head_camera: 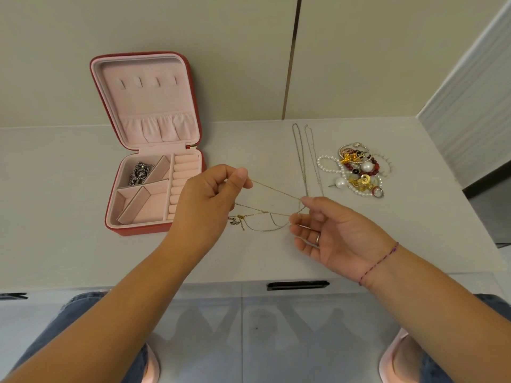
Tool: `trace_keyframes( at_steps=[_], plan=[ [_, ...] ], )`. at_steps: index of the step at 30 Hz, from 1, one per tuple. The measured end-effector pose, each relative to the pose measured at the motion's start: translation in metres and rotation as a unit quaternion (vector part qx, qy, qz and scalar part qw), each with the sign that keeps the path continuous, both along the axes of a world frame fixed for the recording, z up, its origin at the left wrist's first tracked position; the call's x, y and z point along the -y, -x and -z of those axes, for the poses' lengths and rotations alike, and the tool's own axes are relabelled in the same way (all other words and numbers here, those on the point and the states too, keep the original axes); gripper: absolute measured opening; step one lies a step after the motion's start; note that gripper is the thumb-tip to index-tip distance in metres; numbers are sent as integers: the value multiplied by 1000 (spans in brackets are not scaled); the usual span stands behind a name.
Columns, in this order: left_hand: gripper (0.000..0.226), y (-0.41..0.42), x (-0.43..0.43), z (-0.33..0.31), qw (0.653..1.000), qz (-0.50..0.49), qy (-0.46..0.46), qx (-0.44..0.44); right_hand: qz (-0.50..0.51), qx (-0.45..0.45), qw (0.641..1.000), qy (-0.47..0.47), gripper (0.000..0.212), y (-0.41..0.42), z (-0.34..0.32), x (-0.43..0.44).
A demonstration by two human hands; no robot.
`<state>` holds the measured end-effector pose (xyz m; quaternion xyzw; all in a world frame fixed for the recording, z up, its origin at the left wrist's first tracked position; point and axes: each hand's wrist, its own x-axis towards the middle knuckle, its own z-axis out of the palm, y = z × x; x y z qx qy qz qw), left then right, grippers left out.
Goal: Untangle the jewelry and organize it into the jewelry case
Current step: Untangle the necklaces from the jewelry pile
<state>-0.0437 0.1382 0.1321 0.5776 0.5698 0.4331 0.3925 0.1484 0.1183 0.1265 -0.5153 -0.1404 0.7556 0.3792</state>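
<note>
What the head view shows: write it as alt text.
The left hand and right hand stretch a thin gold chain between pinching fingertips over a pale countertop. An open red jewelry case with a silver piece inside sits at left; two silver chains and a tangled jewelry pile lie at right.
</note>
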Motion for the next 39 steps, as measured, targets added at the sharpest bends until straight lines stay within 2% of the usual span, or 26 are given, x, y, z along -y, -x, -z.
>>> trace_keyframes(
  at_steps=[7,15,17,21,24,30,34,39],
  plan=[
    [27,1,0,3,1000,-11,13,-8,79,-53,995,9,24,0,-1,-4],
    [28,3,-3,8,999,-35,20,-11,75,-49,996,18,23,-4,-1,-3],
    [28,3,-3,8,999,-39,21,-10,64,-19,998,11,25,-4,0,-3],
    [29,4,-5,7,998,-53,24,-3,23,102,994,-35,26,-6,0,-2],
    [29,3,-5,8,998,-53,23,-1,-4,90,994,-57,11,-5,-3,-2],
    [30,5,-6,8,998,-58,27,0,-38,119,984,-127,37,-5,-3,1],
    [29,5,-6,8,998,-58,30,2,-54,128,976,-170,40,-5,-3,1],
    [29,4,-5,6,998,-56,29,-1,-63,196,957,-204,32,-2,-3,1]
  ],
)
